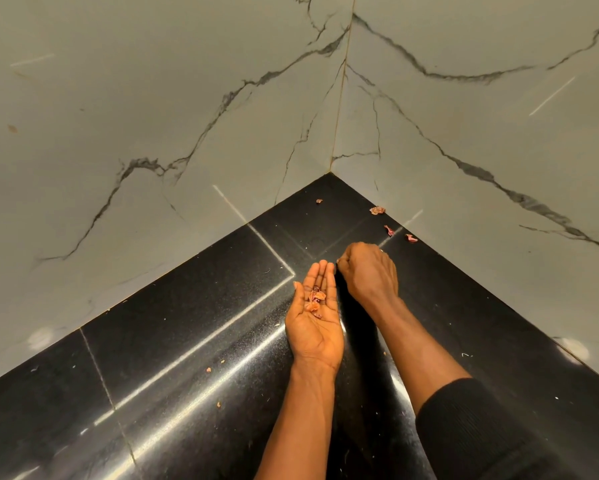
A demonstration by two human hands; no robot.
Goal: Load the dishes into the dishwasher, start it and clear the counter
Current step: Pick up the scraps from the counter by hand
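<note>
L hand (pixel 314 323) palm up, fingers (pixel 320 275) straight & together, thumb out to side. R hand (pixel 369 271) just beside it, back up, fingers curled under, tips mostly hidden. Both forearms reach fwd. R sleeve (pixel 464 427) black, ends mid-forearm.

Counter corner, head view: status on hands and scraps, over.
Left hand open, palm up, carrying peel scraps. Right hand curled over the counter, grip hidden. Loose scraps lie along the right wall, not yet collected.
</note>
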